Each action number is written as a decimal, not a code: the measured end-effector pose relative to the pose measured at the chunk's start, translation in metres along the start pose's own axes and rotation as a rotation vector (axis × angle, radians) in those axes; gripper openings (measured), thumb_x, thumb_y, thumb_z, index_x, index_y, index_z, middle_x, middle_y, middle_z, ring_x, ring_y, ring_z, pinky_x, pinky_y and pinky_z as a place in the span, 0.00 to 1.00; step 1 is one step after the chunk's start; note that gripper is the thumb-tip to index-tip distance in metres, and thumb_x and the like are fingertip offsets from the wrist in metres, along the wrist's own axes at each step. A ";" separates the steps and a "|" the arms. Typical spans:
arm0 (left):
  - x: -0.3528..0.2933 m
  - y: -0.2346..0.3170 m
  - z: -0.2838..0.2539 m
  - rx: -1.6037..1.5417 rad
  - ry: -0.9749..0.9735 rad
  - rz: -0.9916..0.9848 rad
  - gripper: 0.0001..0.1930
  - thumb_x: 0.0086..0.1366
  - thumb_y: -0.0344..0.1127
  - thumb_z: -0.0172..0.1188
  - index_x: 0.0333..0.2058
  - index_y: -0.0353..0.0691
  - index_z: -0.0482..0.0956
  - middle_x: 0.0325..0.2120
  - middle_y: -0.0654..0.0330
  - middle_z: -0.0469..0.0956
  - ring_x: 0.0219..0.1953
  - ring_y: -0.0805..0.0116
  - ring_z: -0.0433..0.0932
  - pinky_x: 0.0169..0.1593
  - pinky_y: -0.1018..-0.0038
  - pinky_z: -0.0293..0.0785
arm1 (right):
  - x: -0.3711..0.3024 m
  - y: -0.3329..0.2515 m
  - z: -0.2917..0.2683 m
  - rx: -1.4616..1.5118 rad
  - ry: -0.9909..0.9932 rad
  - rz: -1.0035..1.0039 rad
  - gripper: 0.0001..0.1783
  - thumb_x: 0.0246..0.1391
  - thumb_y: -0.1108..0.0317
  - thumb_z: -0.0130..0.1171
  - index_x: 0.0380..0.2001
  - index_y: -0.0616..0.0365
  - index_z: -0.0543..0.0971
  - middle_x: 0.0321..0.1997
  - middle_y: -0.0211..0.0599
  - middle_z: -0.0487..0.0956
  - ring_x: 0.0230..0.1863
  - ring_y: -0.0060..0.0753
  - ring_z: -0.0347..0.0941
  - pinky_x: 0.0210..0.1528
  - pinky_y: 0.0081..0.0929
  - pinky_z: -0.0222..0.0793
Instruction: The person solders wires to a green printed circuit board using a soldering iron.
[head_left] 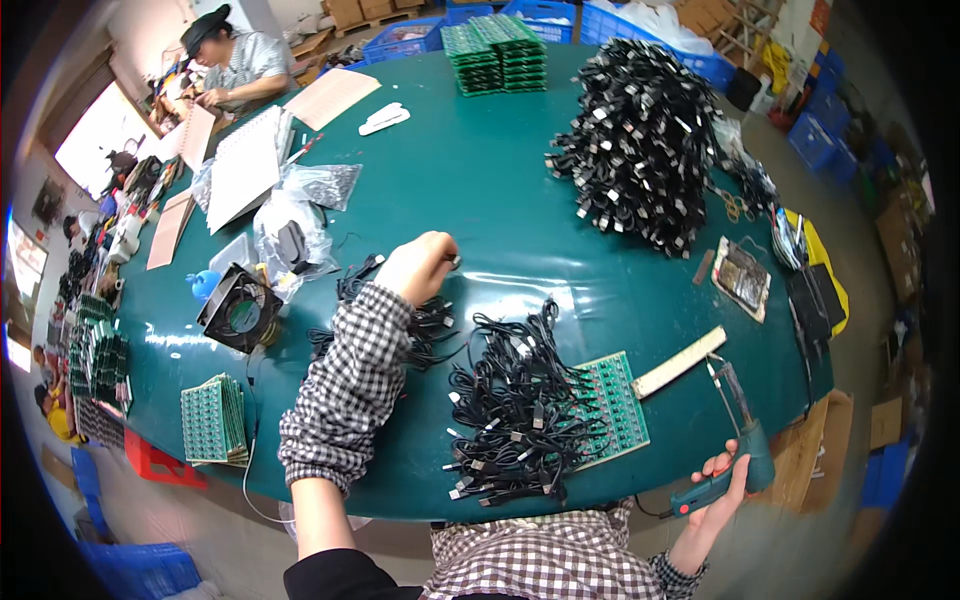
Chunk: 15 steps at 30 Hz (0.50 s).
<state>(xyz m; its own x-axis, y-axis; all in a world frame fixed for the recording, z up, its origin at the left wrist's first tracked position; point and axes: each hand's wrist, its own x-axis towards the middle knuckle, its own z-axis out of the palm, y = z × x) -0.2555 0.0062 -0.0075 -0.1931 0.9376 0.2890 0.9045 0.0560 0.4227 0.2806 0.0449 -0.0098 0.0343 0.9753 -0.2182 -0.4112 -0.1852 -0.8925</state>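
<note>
Gripping a teal, pistol-shaped electric tool (758, 462) in our right hand (722, 502), we have those fingers wrapped around its handle at the near right edge of the glossy green tabletop (450, 160). Its slender metal front end points away from us, near the right end of a pale, flat, narrow strip (680, 362). We hold our left hand (415, 268) above the middle of the tabletop, fingers curled almost fully in; we cannot tell whether it has hold of anything. Loose black cables with silver plugs (432, 325) lie just beside it. Nearer us sits a tangled heap of thin black cables (512, 400), partly covering a green rectangular circuit-board panel (618, 400). To our left stands a square black plastic fan (222, 315); farther off, to our right, rises a large black cable pile (640, 140).
</note>
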 end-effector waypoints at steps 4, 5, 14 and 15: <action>0.004 0.061 0.026 -0.105 -0.160 0.274 0.12 0.59 0.19 0.56 0.41 0.37 0.78 0.39 0.52 0.79 0.45 0.49 0.80 0.48 0.63 0.78 | 0.005 0.003 -0.007 -0.021 -0.011 0.006 0.21 0.69 0.49 0.55 0.52 0.54 0.73 0.27 0.23 0.72 0.29 0.19 0.71 0.26 0.22 0.74; 0.005 0.061 0.034 -0.083 -0.220 0.261 0.12 0.58 0.18 0.56 0.40 0.37 0.78 0.39 0.52 0.80 0.45 0.49 0.80 0.49 0.62 0.78 | 0.005 0.003 -0.008 -0.021 -0.025 0.003 0.22 0.69 0.49 0.55 0.52 0.55 0.73 0.27 0.24 0.72 0.30 0.19 0.71 0.26 0.22 0.76; 0.072 0.082 0.053 -0.014 -0.204 0.105 0.14 0.57 0.32 0.70 0.42 0.42 0.82 0.40 0.54 0.79 0.47 0.51 0.79 0.51 0.62 0.76 | 0.005 0.003 -0.027 0.059 -0.016 0.006 0.23 0.70 0.52 0.52 0.53 0.62 0.72 0.29 0.29 0.74 0.29 0.23 0.74 0.26 0.27 0.81; 0.080 0.073 0.068 0.016 -0.244 0.137 0.16 0.57 0.35 0.72 0.44 0.44 0.82 0.42 0.53 0.77 0.48 0.51 0.78 0.52 0.62 0.76 | 0.008 0.005 -0.026 0.063 -0.042 0.011 0.23 0.70 0.52 0.52 0.53 0.63 0.72 0.29 0.30 0.74 0.30 0.24 0.74 0.26 0.27 0.81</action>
<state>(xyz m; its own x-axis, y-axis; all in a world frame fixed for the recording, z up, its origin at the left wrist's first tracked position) -0.1790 0.1083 -0.0117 0.0266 0.9917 0.1259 0.9222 -0.0729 0.3798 0.3030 0.0489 -0.0262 -0.0081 0.9776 -0.2104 -0.4683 -0.1896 -0.8630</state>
